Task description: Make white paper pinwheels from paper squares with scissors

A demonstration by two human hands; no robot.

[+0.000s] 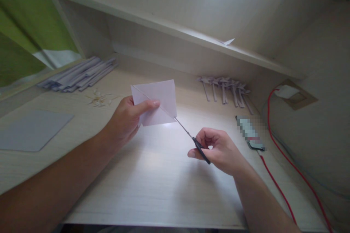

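Note:
My left hand [127,120] pinches a folded white sheet of paper [158,98] above the desk, thumb on its lower left part. My right hand [218,149] grips the black handles of a pair of scissors [188,134]. The thin blades run up and to the left across the paper, along its diagonal fold. Both hands hover over the middle of the pale wooden desk [153,182].
A stack of folded paper strips [79,74] lies at the back left, with small paper scraps [100,99] near it. A grey sheet [30,129] rests at the left edge. Several folded paper pieces [226,89] lie at the back right. A phone [250,133] with a red cable [284,160] lies on the right.

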